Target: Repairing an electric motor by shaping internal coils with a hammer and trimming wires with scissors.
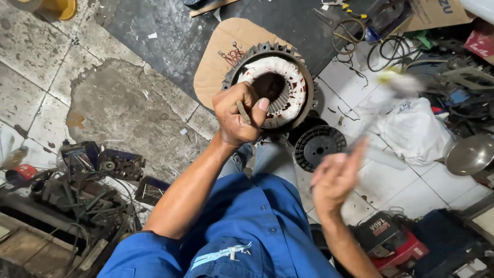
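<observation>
A round motor stator [280, 77] with white-wrapped copper windings and a toothed metal ring stands on a piece of brown cardboard [221, 51] on the floor. My left hand [237, 116] is closed around a short wooden stick, pressed against the stator's near rim. My right hand [334, 177] is blurred by motion and grips the handle of a mallet whose pale head [399, 82] is raised to the right of the stator.
A black ribbed round part [319, 146] lies just right of the stator. A white bag [411, 128], a metal bowl [471, 154], cables and tools crowd the right. Motor parts and scrap [98, 170] lie at the left. A red-and-black box [386, 239] sits near my right arm.
</observation>
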